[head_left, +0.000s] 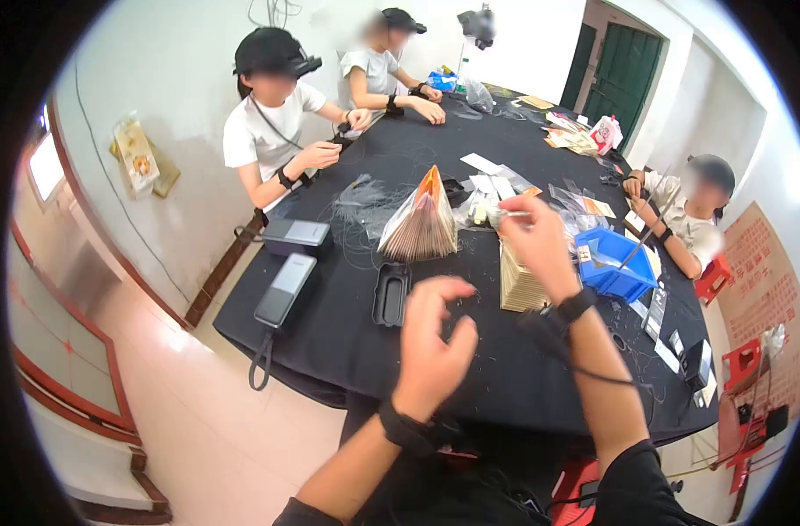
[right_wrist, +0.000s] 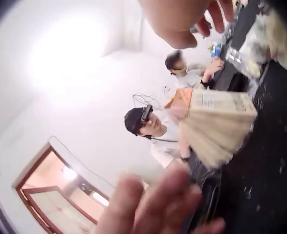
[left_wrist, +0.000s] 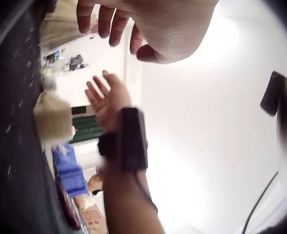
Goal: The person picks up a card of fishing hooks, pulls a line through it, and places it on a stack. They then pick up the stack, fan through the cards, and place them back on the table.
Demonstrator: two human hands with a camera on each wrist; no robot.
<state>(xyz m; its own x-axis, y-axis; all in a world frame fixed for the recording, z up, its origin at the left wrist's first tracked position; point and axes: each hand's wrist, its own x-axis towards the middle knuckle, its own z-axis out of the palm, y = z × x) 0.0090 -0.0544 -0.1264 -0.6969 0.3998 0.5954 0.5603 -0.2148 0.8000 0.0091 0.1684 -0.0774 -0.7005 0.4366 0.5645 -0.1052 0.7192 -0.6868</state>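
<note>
My left hand (head_left: 431,346) is raised over the near part of the black-covered table (head_left: 330,351), fingers loosely bent, thumb apart, nothing between them. My right hand (head_left: 540,245) hovers above a stack of beige paper cards (head_left: 523,285); in the left wrist view its fingers look spread, with nothing in them. At its fingertips in the head view, a small whitish item overlaps them. Beyond my left hand a fanned bundle of beige cards (head_left: 420,230) with an orange top stands like a tent. A small black tray (head_left: 389,295) lies just left of that hand.
Power banks (head_left: 286,289) sit at the left edge. A blue bin (head_left: 615,267) stands to the right, near clear plastic bags and white packets (head_left: 492,188). Tangled clear thread (head_left: 365,202) lies left of the bundle. Three people sit around the table.
</note>
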